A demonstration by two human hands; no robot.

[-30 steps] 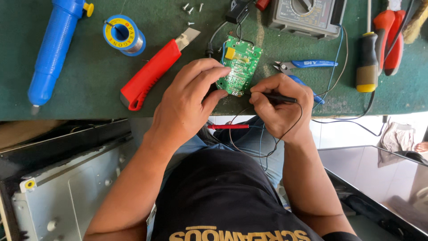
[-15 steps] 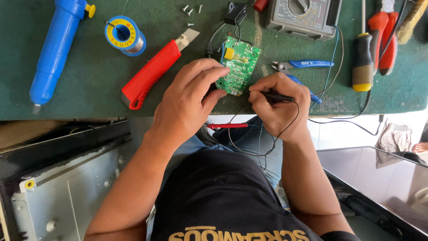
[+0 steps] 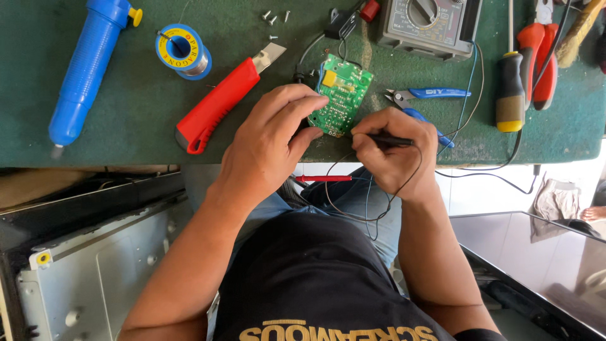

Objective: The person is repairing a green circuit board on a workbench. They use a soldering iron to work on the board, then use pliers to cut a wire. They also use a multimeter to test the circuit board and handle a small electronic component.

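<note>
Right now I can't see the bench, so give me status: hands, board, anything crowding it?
Left hand steadies green circuit board. Right hand holds black probe beside it. Red utility knife, blue cutters flank board.

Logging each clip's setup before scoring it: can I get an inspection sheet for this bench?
Surface: green mat on the bench.
Job's things: green circuit board; black probe.
Clutter: red utility knife, blue desoldering pump, solder spool, multimeter, screwdriver, blue cutters, loose screws.
Grippers: left hand steadies the board; right hand holds the probe.
Cables: black lead loops off the bench.
Surroundings: grey metal chassis, dark glossy panel.
</note>
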